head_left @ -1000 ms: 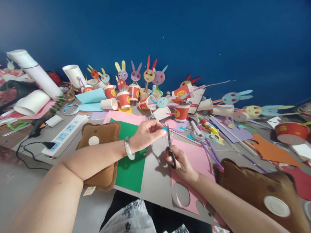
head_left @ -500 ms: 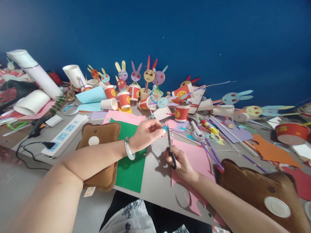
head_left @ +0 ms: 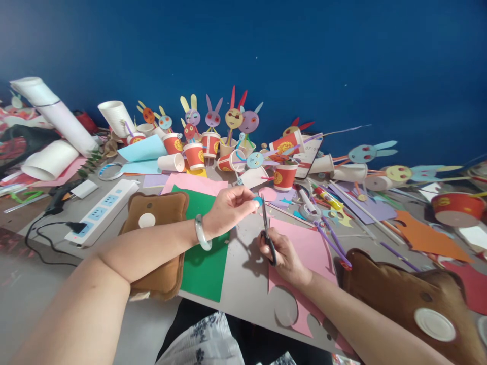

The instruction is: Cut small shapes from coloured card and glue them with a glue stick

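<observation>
Between its thumb and fingertips my left hand (head_left: pixel 234 208) pinches a small blue paper piece (head_left: pixel 258 201). My right hand (head_left: pixel 283 252) is closed around the black handles of the scissors (head_left: pixel 265 223), whose blades point up beside the blue piece. Under my left wrist lies a green sheet (head_left: pixel 205 258), partly hidden by the arm. A pink sheet (head_left: pixel 304 248) with round cut-outs along its lower part is beneath my right hand. My left forearm passes over a brown cushion (head_left: pixel 155 218).
Paper cups with rabbit faces (head_left: pixel 235 119) line the blue wall. A white power strip (head_left: pixel 102 210) with black cords lies left. Another brown cushion (head_left: pixel 403 294) is at right, near orange paper (head_left: pixel 429 235). A tape roll (head_left: pixel 309 211) sits beyond my right hand.
</observation>
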